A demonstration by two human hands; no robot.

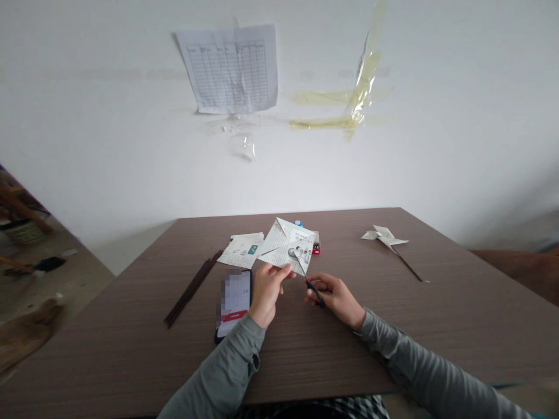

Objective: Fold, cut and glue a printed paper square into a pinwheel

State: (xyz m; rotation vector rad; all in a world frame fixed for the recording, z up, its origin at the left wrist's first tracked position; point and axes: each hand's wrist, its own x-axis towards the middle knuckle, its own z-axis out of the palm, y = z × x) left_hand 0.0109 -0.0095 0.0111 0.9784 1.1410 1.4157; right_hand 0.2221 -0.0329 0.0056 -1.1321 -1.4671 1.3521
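Observation:
A square of printed paper with slits running in from its corners is pinched by its near edge in my left hand. My right hand grips dark-handled scissors, and their blades lie against the paper near its right corner. How far the blades are spread is too small to tell. Just left of the held paper, more printed paper sheets lie flat. A finished paper pinwheel on a thin dark stick rests at the right of the table.
A phone lies left of my left hand. Farther left is a bundle of dark sticks. A small red box and a blue cap sit partly behind the paper. The brown table meets a white wall.

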